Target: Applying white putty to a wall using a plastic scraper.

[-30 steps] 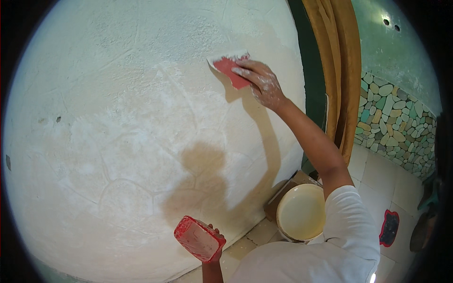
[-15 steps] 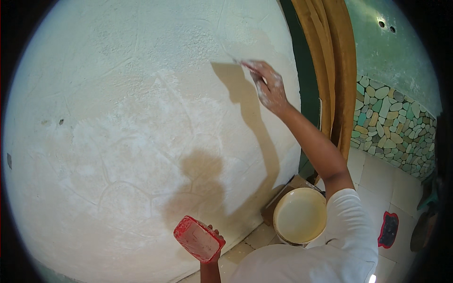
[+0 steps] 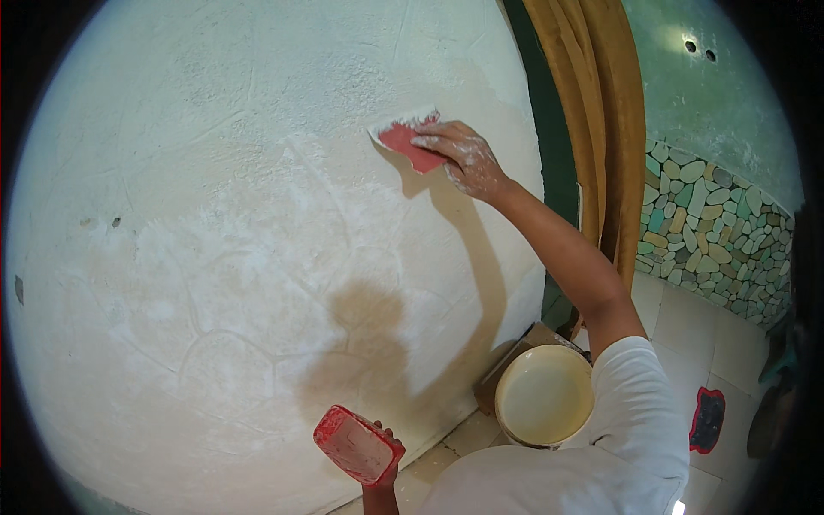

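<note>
My right hand (image 3: 470,159) grips a flat red plastic scraper (image 3: 410,148) close to the wall. White paste coats the scraper's upper edge, and smears of it mark my fingers. The wall (image 3: 215,283) is pale, rough near the top and smoother lower down, with shallow curved lines in its surface. Low in front of me, my left hand (image 3: 390,446) is closed round a red plastic tub (image 3: 359,445), whose inside is coated with whitish paste. Shadows of my head and right arm fall on the wall.
A round cream bucket (image 3: 545,396) of pale liquid stands at the wall's foot, by a cardboard box (image 3: 489,390). Brown curtains (image 3: 592,103) hang right of the wall. Beyond are a pebble-clad strip (image 3: 717,232), a tiled floor (image 3: 682,322) and a red-edged dark object (image 3: 707,420).
My right hand has moved slightly left and down and turned the scraper, so its broad red face now shows instead of its edge. The tub has shifted slightly down.
</note>
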Demonstrator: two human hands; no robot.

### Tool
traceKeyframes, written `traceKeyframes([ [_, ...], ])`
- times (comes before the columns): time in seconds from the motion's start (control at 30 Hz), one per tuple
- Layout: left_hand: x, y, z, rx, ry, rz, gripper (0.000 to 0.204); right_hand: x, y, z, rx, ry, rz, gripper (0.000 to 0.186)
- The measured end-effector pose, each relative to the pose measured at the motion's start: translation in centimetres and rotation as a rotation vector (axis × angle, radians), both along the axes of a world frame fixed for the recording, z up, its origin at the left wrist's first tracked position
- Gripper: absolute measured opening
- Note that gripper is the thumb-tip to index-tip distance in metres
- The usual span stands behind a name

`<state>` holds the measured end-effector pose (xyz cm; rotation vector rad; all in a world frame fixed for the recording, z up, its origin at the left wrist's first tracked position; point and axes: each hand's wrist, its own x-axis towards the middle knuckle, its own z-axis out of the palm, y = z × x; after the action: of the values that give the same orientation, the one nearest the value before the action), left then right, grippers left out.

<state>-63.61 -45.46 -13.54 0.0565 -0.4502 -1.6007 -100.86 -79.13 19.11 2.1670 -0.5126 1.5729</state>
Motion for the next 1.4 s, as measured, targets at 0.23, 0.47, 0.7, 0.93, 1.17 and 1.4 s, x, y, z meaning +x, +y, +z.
traceKeyframes([
  [0.23,-0.2,-0.4,0.1,-0.02,0.03,-0.02,0.053,-1.4,1.0,0.8,-0.057,0.03,0.081,0.047],
  [0.47,-1.2,0.0,1.5,0.023,0.034,-0.005,0.055,0.2,-0.6,7.4,-0.157,-0.167,0.002,0.048],
  [0.7,-0.4,0.4,0.9,0.067,0.017,0.075,0.055,0.0,-2.1,3.4,-0.126,-0.06,-0.014,0.057],
  [0.93,-1.2,-0.4,1.5,0.057,0.034,0.01,0.053,-0.8,0.1,-1.3,0.052,0.121,0.039,0.054],
  [1.17,-2.7,-0.8,2.7,0.015,0.004,-0.014,0.055,-1.6,0.4,3.4,-0.13,0.056,-0.003,0.045],
  [1.4,-2.6,-0.6,2.6,-0.043,-0.007,-0.026,0.055,-0.4,-1.5,8.2,-0.094,-0.055,-0.044,0.051],
])
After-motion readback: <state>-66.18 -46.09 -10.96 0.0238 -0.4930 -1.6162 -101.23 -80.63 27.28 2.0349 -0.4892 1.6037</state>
